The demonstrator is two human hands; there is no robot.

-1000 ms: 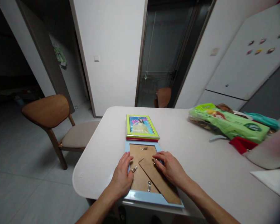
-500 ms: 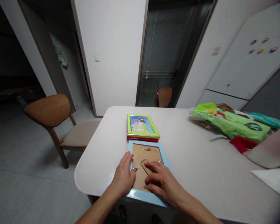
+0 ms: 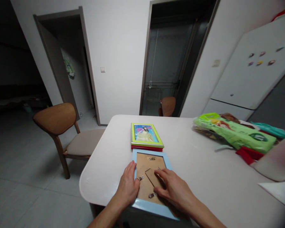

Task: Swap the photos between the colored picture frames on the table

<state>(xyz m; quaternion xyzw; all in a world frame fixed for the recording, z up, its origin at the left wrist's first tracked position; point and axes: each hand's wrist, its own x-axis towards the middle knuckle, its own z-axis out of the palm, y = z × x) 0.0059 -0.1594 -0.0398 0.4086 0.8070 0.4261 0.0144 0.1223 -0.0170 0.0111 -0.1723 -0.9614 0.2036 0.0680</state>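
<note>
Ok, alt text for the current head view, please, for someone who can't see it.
A light-blue picture frame lies back side up on a white table, the person's left hand on its left edge and right hand over its brown backboard. Beyond it, a lime-green picture frame showing a figure in a yellow dress sits on something red.

Dim, cool light; the far left sinks into near-blackness, soft shadow pools under the chair (image 3: 57, 119), and the refrigerator (image 3: 239, 76) looks stretched and slightly blurred.

Bare hands (image 3: 127, 183) (slim-fingered, both of them) and slender forearms (image 3: 199, 207), bare as well.
</note>
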